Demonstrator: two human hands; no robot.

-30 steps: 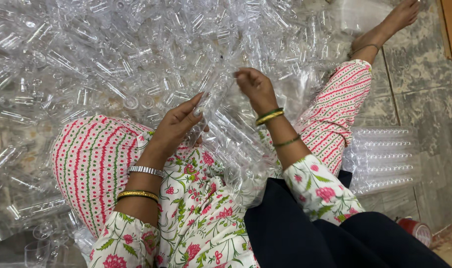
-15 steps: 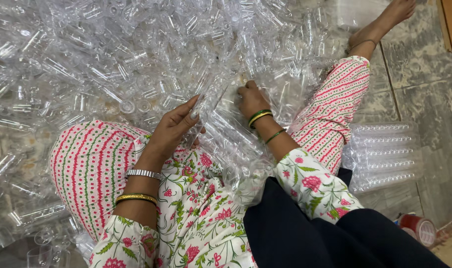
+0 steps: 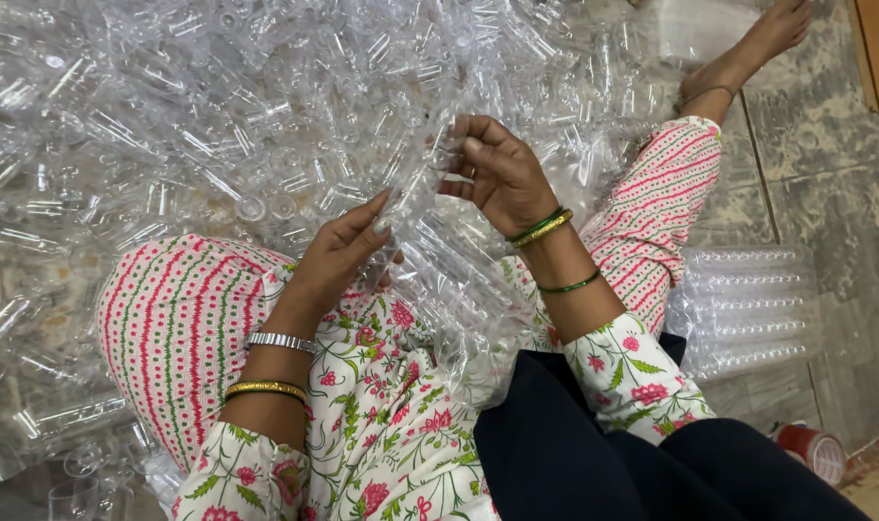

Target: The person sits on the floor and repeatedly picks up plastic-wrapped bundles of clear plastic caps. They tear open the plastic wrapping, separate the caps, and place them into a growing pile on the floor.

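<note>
The clear plastic sleeve of stacked cups [image 3: 430, 251] lies across the lap, long axis running from 1 to 7 o'clock, pinched at its upper end by the right hand [image 3: 502, 174] (nearer its mouth), the left hand [image 3: 338, 256] pressing flat at 8 o'clock.

A clear plastic bag packed with rows of transparent tubes [image 3: 743, 309] is lying on the floor, well right of the hands. A small red cylindrical roll with a white label [image 3: 814, 451] is lying just below it.
</note>
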